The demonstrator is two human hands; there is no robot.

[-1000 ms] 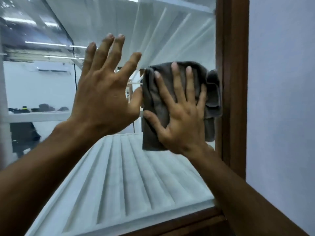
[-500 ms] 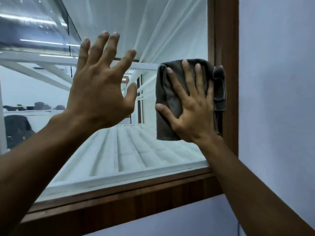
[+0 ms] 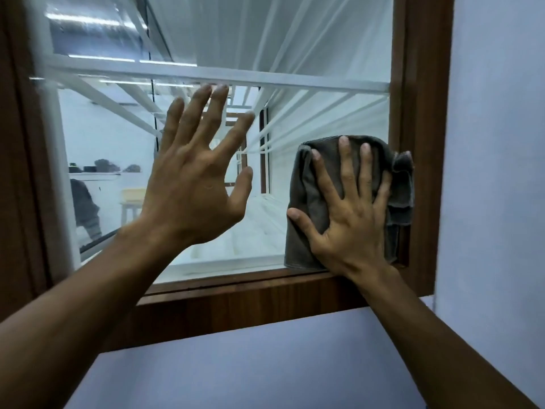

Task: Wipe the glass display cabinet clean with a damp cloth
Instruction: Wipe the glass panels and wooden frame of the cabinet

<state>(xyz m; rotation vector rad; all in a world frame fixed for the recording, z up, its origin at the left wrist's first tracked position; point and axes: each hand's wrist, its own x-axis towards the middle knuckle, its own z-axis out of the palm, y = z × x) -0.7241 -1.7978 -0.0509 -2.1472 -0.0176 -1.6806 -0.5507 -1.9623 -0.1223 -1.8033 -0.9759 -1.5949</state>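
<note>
The glass pane [image 3: 309,54] of the display cabinet fills the upper view, set in a dark wooden frame [image 3: 236,308]. My right hand [image 3: 351,214] presses a folded grey cloth [image 3: 306,196] flat against the glass at the pane's lower right corner, fingers spread and straight. The cloth's lower edge touches the bottom frame rail and its right edge bunches against the right frame post. My left hand [image 3: 197,178] is raised in front of the middle of the glass with fingers spread and holds nothing; whether it touches the pane I cannot tell.
White ribbed shelves [image 3: 259,228] show behind the glass, with a white crossbar [image 3: 236,76] above. Pale bluish wall [image 3: 498,143] surrounds the frame on the right and below. Reflections of ceiling lights and dim room shapes lie on the left of the pane.
My right hand has slid the cloth down the right side of the glass to the bottom frame rail. The view has widened downward; the left hand stays raised at mid-pane.
</note>
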